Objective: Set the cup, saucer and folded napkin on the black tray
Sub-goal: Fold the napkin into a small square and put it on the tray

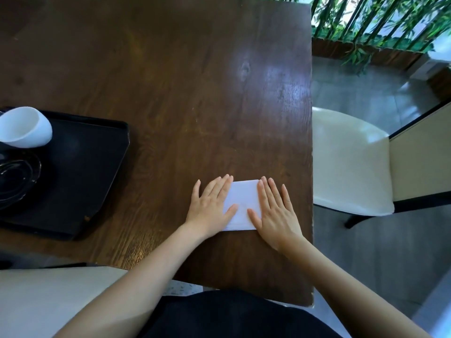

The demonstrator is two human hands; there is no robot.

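A white folded napkin (242, 203) lies flat on the dark wooden table (183, 93), near its right edge. My left hand (212, 208) presses flat on the napkin's left side, fingers spread. My right hand (275, 211) lies flat on its right side in the same way. At the far left sits the black tray (80, 172). On the tray a white cup (24, 126) rests at the back, and a dark glossy saucer (17, 179) lies in front of it, partly cut off by the frame edge.
A cream-seated chair (349, 162) stands just right of the table's edge. Another pale chair seat (48, 298) is at the lower left, under the table's front edge. Bamboo plants (378, 23) and a grey floor fill the upper right.
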